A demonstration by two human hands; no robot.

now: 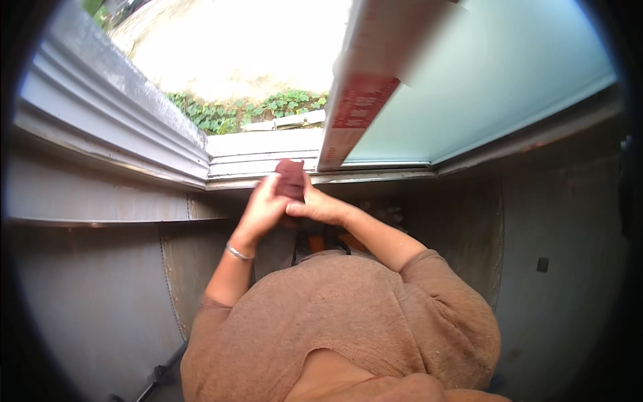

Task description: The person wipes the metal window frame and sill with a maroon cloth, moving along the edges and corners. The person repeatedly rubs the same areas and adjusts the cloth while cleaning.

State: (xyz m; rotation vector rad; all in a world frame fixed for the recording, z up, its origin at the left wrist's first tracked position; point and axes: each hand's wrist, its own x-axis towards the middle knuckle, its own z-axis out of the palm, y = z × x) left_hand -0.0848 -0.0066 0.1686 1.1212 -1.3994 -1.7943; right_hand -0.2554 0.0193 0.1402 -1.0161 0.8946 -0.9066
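A dark red cloth (290, 178) is bunched between my two hands, just in front of the lower track of a sliding window (261, 168). My left hand (268, 203), with a silver bangle at the wrist, grips the cloth from the left. From the right, my right hand (317, 205) holds it, fingers partly hidden behind it and thumb pointing to the left hand. Slightly right of the cloth stands the window's sash frame (346, 115), which bears red and white printed film.
Frosted glass (452, 100) fills the window's right side. The left side stands open onto green vines (286, 103) and bright ground. A ribbed side frame (115, 105) runs along the left, above a grey wall panel (90, 271). Something orange (317, 243) shows below my hands.
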